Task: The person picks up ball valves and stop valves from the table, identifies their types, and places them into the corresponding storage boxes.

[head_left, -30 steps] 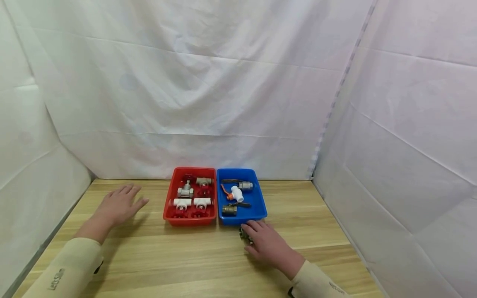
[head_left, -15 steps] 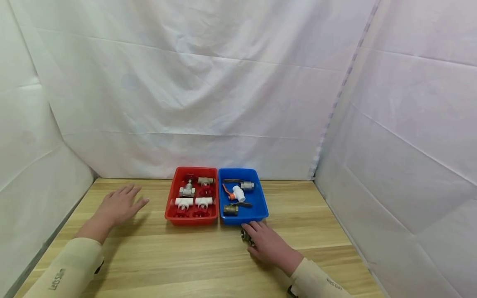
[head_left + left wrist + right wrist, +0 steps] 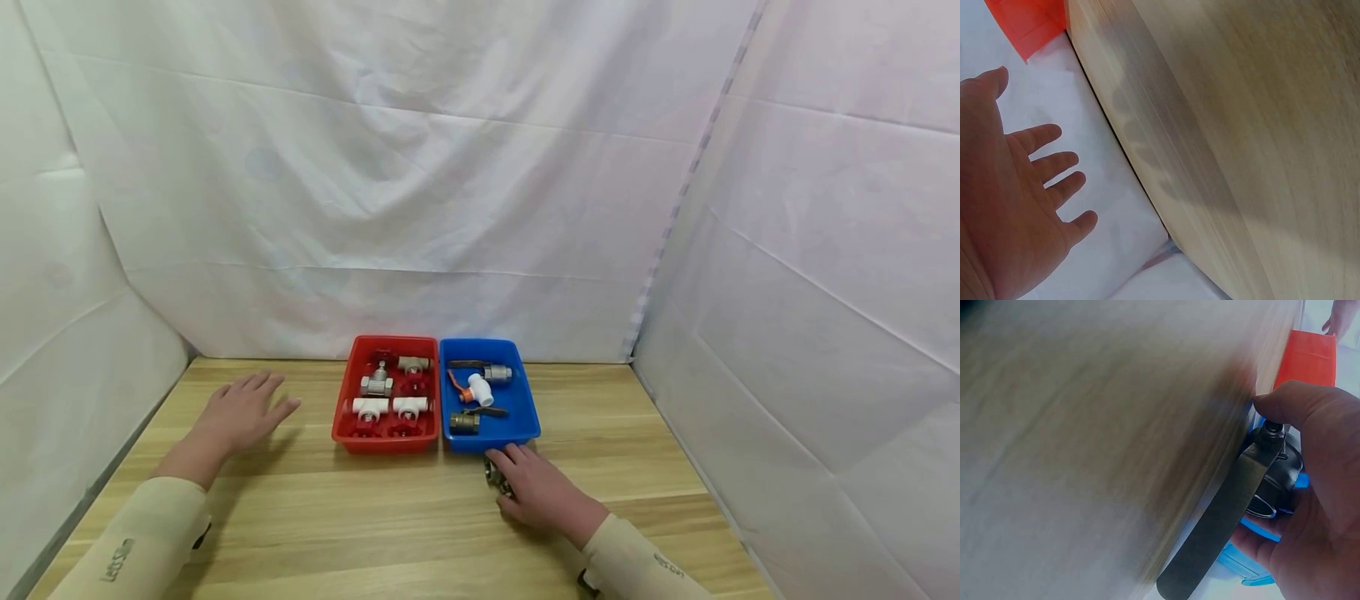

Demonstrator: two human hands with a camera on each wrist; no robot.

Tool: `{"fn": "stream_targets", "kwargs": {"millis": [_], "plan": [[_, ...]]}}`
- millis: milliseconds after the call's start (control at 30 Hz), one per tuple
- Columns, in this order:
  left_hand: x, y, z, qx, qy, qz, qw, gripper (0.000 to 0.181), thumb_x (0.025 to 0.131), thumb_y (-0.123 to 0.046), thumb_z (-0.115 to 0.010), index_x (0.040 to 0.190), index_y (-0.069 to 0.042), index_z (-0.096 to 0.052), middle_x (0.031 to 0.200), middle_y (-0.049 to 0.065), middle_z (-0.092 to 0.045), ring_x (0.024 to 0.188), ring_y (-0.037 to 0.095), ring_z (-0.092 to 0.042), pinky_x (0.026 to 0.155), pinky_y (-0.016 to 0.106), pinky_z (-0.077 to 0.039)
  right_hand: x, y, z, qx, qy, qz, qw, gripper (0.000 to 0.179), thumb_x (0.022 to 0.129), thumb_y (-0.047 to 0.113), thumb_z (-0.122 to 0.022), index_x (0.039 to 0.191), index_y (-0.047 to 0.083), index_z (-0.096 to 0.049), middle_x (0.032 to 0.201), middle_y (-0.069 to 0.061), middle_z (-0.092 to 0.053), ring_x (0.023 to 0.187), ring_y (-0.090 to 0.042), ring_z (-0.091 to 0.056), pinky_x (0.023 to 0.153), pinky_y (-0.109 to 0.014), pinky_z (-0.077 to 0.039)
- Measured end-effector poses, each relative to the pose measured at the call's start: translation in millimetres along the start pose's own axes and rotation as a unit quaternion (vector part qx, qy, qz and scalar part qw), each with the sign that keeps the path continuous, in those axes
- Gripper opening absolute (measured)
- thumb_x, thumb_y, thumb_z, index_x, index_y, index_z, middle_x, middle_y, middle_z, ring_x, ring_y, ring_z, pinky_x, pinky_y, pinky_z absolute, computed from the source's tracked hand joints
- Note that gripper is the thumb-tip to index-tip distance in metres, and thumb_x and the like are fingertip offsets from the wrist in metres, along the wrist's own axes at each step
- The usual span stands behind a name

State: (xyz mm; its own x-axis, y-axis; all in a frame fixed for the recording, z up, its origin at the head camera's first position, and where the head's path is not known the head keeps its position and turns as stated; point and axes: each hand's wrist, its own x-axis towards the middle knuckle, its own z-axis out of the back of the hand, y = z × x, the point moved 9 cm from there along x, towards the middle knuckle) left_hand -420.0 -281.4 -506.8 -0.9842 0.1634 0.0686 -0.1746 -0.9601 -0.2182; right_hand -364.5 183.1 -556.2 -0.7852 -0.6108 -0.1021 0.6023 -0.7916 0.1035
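Observation:
My right hand [image 3: 543,492] grips a metal ball valve [image 3: 492,473] just in front of the blue tray. In the right wrist view, thumb and fingers close round the valve's dark body, while its long flat lever [image 3: 1216,525] sticks out beyond the hand, close over the tabletop. Part of the body is hidden behind the thumb and fingers. My left hand [image 3: 238,412] hovers over the left side of the table, fingers loosely spread and holding nothing. The left wrist view shows its palm [image 3: 1010,206] and its shadow on the wood.
The red tray [image 3: 384,447] holds several red-wheeled valves, white, beige and metal. Against its right side stands the blue tray [image 3: 519,423] with three lever valves: silver [image 3: 497,373], white with an orange handle [image 3: 480,390], and brass [image 3: 465,423]. White sheets [image 3: 480,192] surround the table.
The head view has shifted very slightly since one second ago. Both hands and the ball valve keep practically the same places.

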Motion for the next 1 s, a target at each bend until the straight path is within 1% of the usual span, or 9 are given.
{"fn": "stream_targets", "kwargs": {"millis": [133, 500, 700, 767, 900, 967, 1000], "plan": [[-0.7, -0.7, 1.4, -0.002, -0.001, 0.0, 1.0, 0.078, 0.116, -0.057, -0.048, 0.161, 0.007, -0.047, 0.165, 0.038, -0.04, 0.151, 0.062, -0.035, 0.117, 0.084, -0.026, 0.5, -0.3, 0.1, -0.003, -0.004, 0.002, 1.0, 0.067, 0.107, 0.051, -0.07, 0.163, 0.021, -0.049, 0.139, -0.001, -0.06, 0.121, -0.019, -0.057, 0.107, -0.045, -0.057], [-3.0, -2.0, 3.5, -0.005, 0.002, 0.007, 1.0, 0.077, 0.116, -0.056, -0.046, 0.16, 0.008, -0.048, 0.162, 0.038, -0.044, 0.148, 0.063, -0.038, 0.116, 0.084, -0.027, 3.0, 0.2, -3.2, -0.014, -0.02, 0.01, 0.9996, 0.061, 0.106, 0.048, -0.07, 0.158, 0.022, -0.051, 0.134, 0.0, -0.059, 0.118, -0.019, -0.055, 0.105, -0.046, -0.056], [-2.2, -2.3, 2.6, -0.006, 0.004, 0.01, 0.9999, 0.078, 0.116, -0.057, -0.045, 0.157, 0.008, -0.051, 0.159, 0.038, -0.047, 0.146, 0.064, -0.04, 0.115, 0.084, -0.029, 5.2, -0.4, -4.0, -0.011, -0.015, 0.006, 0.9998, 0.057, 0.106, 0.048, -0.069, 0.155, 0.023, -0.053, 0.132, 0.0, -0.06, 0.118, -0.02, -0.055, 0.106, -0.047, -0.057], [-1.7, -2.2, 2.4, -0.006, 0.004, 0.011, 0.9999, 0.079, 0.116, -0.06, -0.043, 0.156, 0.009, -0.052, 0.158, 0.038, -0.049, 0.145, 0.064, -0.041, 0.115, 0.084, -0.029, 5.9, -0.2, -3.8, -0.012, -0.016, 0.006, 0.9998, 0.056, 0.106, 0.048, -0.069, 0.154, 0.022, -0.053, 0.132, -0.001, -0.06, 0.118, -0.02, -0.056, 0.106, -0.047, -0.057], [0.8, -1.5, 1.5, -0.012, 0.005, 0.013, 0.9998, 0.08, 0.116, -0.06, -0.042, 0.154, 0.009, -0.053, 0.157, 0.038, -0.05, 0.145, 0.064, -0.041, 0.115, 0.084, -0.028, 6.9, 0.9, -3.1, -0.015, -0.019, 0.007, 0.9997, 0.054, 0.105, 0.047, -0.07, 0.15, 0.021, -0.055, 0.131, -0.001, -0.061, 0.117, -0.02, -0.056, 0.105, -0.047, -0.057], [1.5, -1.4, 1.4, -0.013, 0.006, 0.014, 0.9998, 0.082, 0.116, -0.062, -0.041, 0.154, 0.009, -0.053, 0.157, 0.038, -0.05, 0.145, 0.064, -0.04, 0.116, 0.084, -0.028, 7.2, 1.4, -3.1, -0.017, -0.024, 0.01, 0.9995, 0.051, 0.107, 0.047, -0.068, 0.148, 0.02, -0.055, 0.129, 0.0, -0.062, 0.115, -0.02, -0.056, 0.103, -0.046, -0.057], [1.7, -1.7, 1.5, -0.014, 0.006, 0.014, 0.9998, 0.08, 0.116, -0.061, -0.042, 0.154, 0.009, -0.054, 0.157, 0.038, -0.05, 0.145, 0.064, -0.041, 0.115, 0.084, -0.029, 7.1, 1.9, -2.5, -0.019, -0.027, 0.012, 0.9994, 0.049, 0.108, 0.046, -0.068, 0.147, 0.02, -0.056, 0.128, 0.0, -0.062, 0.114, -0.02, -0.057, 0.102, -0.045, -0.058]]}}
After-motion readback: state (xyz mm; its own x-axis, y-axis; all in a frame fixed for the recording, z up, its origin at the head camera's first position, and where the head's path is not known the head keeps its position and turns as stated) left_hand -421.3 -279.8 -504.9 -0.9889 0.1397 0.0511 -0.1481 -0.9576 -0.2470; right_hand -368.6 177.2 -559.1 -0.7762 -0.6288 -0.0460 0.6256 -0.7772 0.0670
